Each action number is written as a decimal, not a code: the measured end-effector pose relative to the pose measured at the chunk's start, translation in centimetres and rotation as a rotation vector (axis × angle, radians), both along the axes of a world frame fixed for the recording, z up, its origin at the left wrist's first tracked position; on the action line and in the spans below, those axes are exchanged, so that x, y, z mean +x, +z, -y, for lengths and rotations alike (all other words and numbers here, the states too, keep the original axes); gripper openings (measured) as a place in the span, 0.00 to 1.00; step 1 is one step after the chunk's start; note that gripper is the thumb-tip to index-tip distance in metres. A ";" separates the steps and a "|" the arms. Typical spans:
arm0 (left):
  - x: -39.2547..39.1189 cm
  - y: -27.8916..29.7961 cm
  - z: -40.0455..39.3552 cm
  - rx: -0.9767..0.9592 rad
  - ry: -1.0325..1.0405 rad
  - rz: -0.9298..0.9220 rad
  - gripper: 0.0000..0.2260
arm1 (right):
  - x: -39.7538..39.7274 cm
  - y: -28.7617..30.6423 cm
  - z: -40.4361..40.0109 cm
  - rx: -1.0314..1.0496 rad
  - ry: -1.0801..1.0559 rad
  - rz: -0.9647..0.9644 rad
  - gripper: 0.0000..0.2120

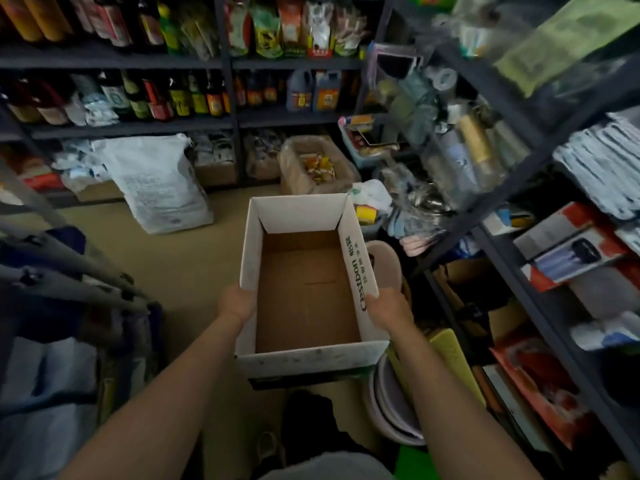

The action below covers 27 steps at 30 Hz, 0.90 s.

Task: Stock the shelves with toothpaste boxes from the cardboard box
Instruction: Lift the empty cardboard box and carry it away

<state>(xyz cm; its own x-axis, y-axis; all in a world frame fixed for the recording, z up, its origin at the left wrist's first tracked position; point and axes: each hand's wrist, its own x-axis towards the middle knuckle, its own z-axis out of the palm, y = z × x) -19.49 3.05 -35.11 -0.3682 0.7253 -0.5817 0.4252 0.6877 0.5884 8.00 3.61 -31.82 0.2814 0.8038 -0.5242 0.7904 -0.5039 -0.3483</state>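
From the head camera, the cardboard box (308, 289) is held out in front of the person at about waist height, above the tan floor (194, 258), open top facing up. Its brown inside is bare; no toothpaste boxes show in it, so the stocking looks finished or nearly so, and the box is probably being carried off or checked rather than unloaded. The left hand (237, 303) presses flat against the left wall near the closer end, fingers tucked under or behind the side where they cannot be followed. The right hand (388, 304) does the same on the right wall, just below the printed lettering. Neither grip is plainly curled round an edge; both seem to clamp the box between the palms, which suits a light, empty carton. Dark metal shelves (519, 209) run along the right, crowded with packaged goods, and more shelves of bottles (180, 98) stand across the back. A white sack (156, 181) leans by the far shelving, and a lined carton of small packets (317, 168) sits beyond the held box. Whether any toothpaste sits on the shelves is too blurred to tell.
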 end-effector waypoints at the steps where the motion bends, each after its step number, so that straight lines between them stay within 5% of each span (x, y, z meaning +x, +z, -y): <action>1: -0.5 -0.5 -1.6 -0.020 0.011 0.003 0.18 | -0.6 -0.8 -1.8 -0.009 -0.008 -0.016 0.20; 16: -9.7 -11.9 -27.7 -0.241 0.016 -0.276 0.13 | -10.9 -15.4 -31.5 -0.250 -0.032 -0.184 0.19; 27: -16.6 -27.2 -43.6 -0.389 -0.059 -0.293 0.15 | -18.9 -29.9 -46.8 -0.244 0.085 0.078 0.12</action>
<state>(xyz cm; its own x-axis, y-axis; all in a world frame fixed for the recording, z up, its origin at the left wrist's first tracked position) -36.12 46.70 -62.31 -0.5218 0.4993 -0.6916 0.5792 0.8026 0.1425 -10.90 50.42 -61.72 0.2653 0.6787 -0.6848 0.8532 -0.4961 -0.1611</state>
